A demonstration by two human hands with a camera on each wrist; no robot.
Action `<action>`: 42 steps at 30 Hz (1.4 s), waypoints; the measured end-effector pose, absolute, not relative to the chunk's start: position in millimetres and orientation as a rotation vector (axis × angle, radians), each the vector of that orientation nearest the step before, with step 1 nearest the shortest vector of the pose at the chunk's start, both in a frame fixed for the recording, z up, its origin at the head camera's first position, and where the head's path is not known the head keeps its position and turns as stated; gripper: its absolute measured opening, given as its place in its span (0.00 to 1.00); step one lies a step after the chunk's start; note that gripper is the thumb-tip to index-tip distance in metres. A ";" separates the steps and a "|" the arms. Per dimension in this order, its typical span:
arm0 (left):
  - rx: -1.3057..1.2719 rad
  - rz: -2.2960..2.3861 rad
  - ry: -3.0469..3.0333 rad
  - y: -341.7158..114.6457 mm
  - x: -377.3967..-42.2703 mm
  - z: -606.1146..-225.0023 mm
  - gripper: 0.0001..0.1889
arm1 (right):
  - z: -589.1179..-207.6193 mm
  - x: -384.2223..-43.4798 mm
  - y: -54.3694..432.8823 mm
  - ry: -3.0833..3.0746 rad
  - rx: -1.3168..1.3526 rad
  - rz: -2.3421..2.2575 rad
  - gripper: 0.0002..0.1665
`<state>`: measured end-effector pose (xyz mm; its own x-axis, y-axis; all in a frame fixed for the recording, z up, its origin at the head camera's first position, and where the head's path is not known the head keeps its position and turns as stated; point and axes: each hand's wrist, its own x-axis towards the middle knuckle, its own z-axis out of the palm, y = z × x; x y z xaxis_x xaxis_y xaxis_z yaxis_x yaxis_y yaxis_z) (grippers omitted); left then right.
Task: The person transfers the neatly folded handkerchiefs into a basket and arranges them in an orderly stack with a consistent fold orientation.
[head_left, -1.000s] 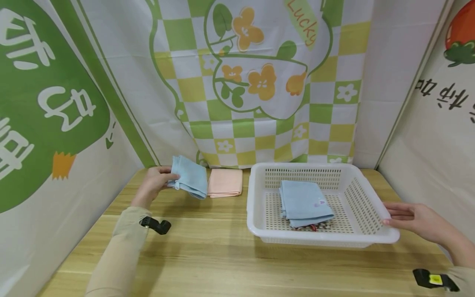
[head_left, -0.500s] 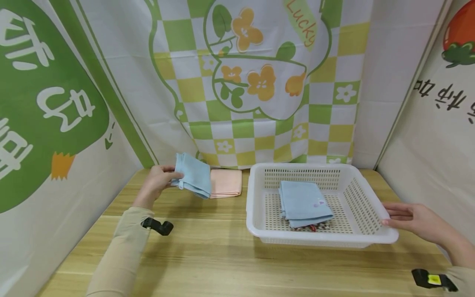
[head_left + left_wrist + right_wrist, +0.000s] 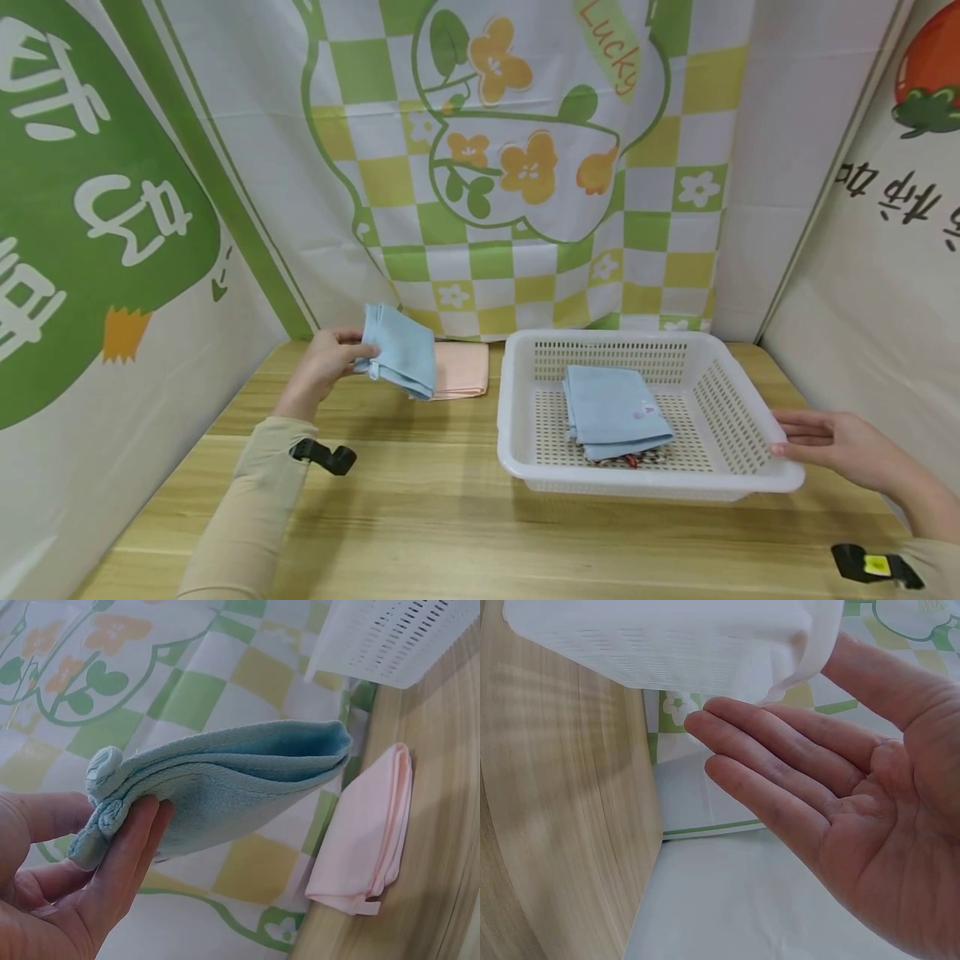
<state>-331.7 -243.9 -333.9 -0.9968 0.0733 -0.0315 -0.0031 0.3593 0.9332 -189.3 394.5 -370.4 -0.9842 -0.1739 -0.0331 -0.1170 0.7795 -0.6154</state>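
Note:
My left hand point(image 3: 325, 367) pinches a folded light blue towel point(image 3: 403, 350) by one edge, between thumb and fingers, raised over the back left of the table. In the left wrist view its layers point(image 3: 247, 754) show edge-on. A folded pink towel point(image 3: 461, 368) lies on the table just behind and right of it, partly covered in the head view. At the right, my right hand point(image 3: 843, 446) touches the end rim of a white plastic basket point(image 3: 652, 477); its fingers point(image 3: 772, 799) are straight and the thumb is at the rim. Another folded blue towel point(image 3: 615, 408) lies inside the basket.
Under the towel in the basket, a red and dark patterned item point(image 3: 633, 459) peeks out. The wooden table point(image 3: 450, 542) ends at a printed cloth backdrop point(image 3: 540, 275), with printed side walls point(image 3: 862, 333) left and right.
My left hand has moved slightly right and up with the blue towel, which now overlaps more of the pink towel in view. The right hand and basket stay nearly where they were.

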 end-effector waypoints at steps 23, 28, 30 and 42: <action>0.140 1.728 2.523 -222.8 -328.7 -322.4 0.25 | -370.1 -189.8 394.9 2.878 -0.243 -0.981 0.37; 0.154 1.718 2.531 -218.2 -329.3 -321.5 0.24 | -370.3 -189.8 394.6 2.873 -0.240 -0.987 0.37; 0.158 1.729 2.521 -216.3 -329.2 -321.0 0.24 | -370.3 -189.8 394.7 2.876 -0.245 -0.985 0.37; 0.197 1.776 2.472 -203.3 -326.8 -315.1 0.23 | -370.3 -189.6 395.2 2.881 -0.268 -0.988 0.36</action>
